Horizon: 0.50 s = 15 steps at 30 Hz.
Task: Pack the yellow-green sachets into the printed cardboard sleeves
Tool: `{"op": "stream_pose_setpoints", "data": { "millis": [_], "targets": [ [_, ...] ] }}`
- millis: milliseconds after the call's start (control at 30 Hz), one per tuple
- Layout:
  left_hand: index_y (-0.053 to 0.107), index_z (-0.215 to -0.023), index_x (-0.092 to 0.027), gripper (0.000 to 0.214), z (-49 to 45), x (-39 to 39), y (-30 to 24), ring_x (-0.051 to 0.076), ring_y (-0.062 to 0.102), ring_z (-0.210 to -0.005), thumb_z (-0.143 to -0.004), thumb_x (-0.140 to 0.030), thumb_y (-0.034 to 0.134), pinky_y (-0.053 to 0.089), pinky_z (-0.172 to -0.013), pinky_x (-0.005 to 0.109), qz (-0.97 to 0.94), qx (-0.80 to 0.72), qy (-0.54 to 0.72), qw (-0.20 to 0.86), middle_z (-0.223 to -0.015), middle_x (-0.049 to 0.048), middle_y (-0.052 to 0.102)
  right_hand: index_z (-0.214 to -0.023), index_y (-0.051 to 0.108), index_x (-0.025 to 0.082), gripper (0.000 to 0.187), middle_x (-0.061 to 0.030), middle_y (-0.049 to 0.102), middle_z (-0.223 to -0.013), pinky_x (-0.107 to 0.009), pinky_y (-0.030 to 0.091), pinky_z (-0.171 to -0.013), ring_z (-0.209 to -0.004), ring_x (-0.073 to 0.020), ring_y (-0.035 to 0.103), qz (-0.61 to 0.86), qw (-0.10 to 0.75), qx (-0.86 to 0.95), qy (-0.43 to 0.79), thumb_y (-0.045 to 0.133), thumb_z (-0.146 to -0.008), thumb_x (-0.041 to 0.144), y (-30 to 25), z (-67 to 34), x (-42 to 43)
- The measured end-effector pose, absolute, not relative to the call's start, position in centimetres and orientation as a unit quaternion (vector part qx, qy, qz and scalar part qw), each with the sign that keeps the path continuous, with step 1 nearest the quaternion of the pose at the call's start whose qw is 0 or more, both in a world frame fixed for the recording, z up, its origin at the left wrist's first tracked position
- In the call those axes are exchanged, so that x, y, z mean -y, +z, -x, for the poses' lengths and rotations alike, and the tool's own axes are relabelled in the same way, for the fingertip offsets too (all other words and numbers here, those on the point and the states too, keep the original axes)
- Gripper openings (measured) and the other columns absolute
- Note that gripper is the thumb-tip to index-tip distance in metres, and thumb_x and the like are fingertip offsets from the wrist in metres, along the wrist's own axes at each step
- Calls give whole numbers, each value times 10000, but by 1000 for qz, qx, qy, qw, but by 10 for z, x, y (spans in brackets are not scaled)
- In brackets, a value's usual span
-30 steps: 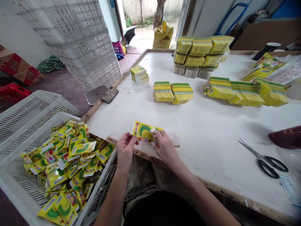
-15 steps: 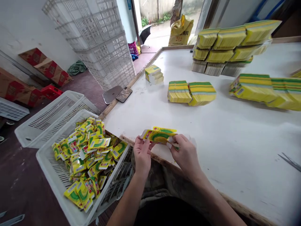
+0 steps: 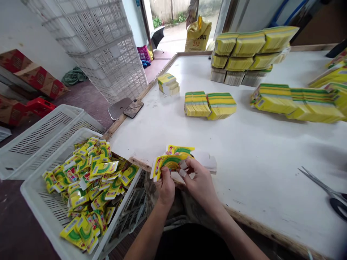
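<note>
A yellow and green printed carton [image 3: 162,164] is held at the table's near edge, its white-edged left end tilted down toward me. My left hand [image 3: 166,189] grips that end, thumb on the printed face and the other fingers mostly hidden behind. At the carton's right end, the fingers of my right hand [image 3: 199,180] are closed in a pinch, with white wraps on the fingertips. Just behind lies another yellow carton piece [image 3: 180,148], and flat white card [image 3: 208,161] shows beyond my right hand. Whether the held carton is a single layer I cannot tell.
To my left, a white plastic crate [image 3: 35,200] holds many small yellow cartons. Bundled cartons [image 3: 210,104] stand across the white table [image 3: 151,133], with a taller stack [image 3: 238,57] behind. Scissors [image 3: 325,189] lie at right, a phone [image 3: 133,108] at the left edge.
The carton has turned, its left end now lower and closer to me with more of the printed face showing. My view has swung right, bringing the scissors' handles into sight.
</note>
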<state>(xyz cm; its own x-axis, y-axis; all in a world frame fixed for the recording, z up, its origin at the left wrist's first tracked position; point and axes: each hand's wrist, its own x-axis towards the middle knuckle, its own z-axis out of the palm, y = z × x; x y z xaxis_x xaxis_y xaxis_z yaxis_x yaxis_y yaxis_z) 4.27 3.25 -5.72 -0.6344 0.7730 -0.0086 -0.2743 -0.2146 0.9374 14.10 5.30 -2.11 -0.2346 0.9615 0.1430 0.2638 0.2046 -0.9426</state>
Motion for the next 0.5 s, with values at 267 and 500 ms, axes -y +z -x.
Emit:
{"op": "stream_pose_setpoints", "data": {
  "millis": [267, 500],
  "targets": [
    [671, -1076, -215, 626, -30, -25, -19, 315, 661, -1015, -632, -654, 715, 546, -861, 426, -248, -436, 723, 476, -1071, 120, 714, -721, 454, 213, 158, 45, 495, -658, -229, 375, -531, -578, -121, 449, 423, 375, 652, 505, 591, -750, 141, -20, -139, -43],
    [720, -942, -203, 539, -22, -11, -21, 316, 661, -975, -717, -681, 611, 543, -863, 425, -294, -497, 720, 386, -915, 97, 734, -737, 490, 198, 137, 58, 472, -634, -202, 330, -491, -544, -94, 402, 375, 363, 568, 636, 626, -725, 205, -9, -135, -32]
  ]
}}
